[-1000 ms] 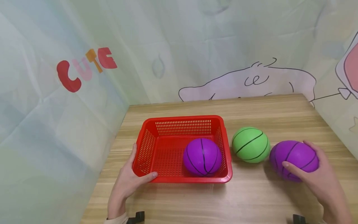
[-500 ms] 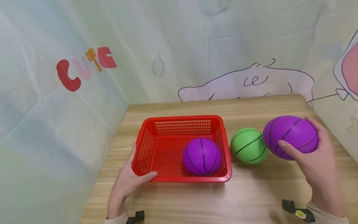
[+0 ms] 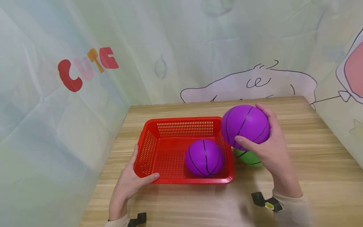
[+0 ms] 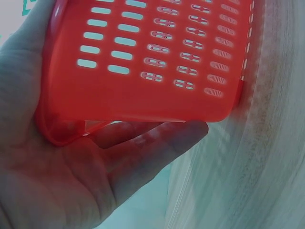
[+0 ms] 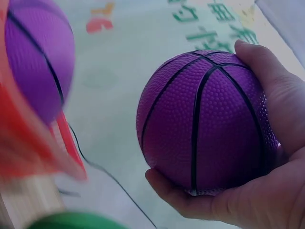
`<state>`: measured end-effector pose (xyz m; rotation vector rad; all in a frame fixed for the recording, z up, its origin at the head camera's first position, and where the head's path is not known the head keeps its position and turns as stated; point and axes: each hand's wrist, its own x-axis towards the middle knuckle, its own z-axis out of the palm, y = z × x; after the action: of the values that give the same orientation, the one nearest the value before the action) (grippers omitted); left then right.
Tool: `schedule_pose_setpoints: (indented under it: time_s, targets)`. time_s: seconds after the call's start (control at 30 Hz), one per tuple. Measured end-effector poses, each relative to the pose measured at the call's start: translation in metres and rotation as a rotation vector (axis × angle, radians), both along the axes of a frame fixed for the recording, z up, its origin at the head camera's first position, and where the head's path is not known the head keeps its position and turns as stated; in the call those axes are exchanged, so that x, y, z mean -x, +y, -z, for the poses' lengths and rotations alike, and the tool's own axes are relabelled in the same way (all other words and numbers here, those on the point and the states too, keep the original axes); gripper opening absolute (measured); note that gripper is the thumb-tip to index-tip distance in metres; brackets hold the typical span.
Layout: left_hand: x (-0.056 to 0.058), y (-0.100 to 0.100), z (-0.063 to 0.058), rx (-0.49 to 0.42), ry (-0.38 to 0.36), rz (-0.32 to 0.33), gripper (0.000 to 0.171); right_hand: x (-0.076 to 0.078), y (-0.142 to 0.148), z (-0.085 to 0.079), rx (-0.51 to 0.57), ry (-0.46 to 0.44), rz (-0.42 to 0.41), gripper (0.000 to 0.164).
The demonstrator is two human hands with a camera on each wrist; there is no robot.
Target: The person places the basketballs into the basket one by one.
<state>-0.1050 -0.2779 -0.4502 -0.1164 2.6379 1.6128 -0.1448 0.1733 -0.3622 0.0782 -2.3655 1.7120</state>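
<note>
My right hand [image 3: 272,149] grips a purple toy basketball [image 3: 245,126] with black lines, raised at the right rim of the red plastic basket [image 3: 187,181]. In the right wrist view, thumb and fingers curl around opposite sides of this ball [image 5: 200,129]. A second purple basketball [image 3: 204,159] lies inside the basket, toward its right front. Just right of the basket sits a green basketball [image 3: 251,158], partly hidden under the raised ball. My left hand [image 3: 129,181] holds the basket's front left corner, thumb at the front rim. The left wrist view shows fingers along the slotted wall [image 4: 138,95].
A wood-grain table [image 3: 320,151] bears everything. Printed cloth [image 3: 158,56] hangs behind it and along both sides, with red, pink and orange letters [image 3: 88,67] at the left.
My right hand has lifted the purple basketball off the table at the far right and carried it left, over the green one, to the basket's right rim. The left hand has stayed put.
</note>
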Motion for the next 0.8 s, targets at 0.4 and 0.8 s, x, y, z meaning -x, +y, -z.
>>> schedule_pose_setpoints:
  time_s: [0.4, 0.8]
  targets:
    - [-0.001, 0.001, -0.001, 0.019, -0.005, -0.003, 0.133, 0.009, -0.077, 0.001, 0.086, 0.071, -0.228, 0.110]
    - [-0.001, 0.000, -0.002, 0.067, -0.016, -0.001, 0.136, 0.013, -0.149, 0.003, 0.029, 0.092, -0.324, 0.109]
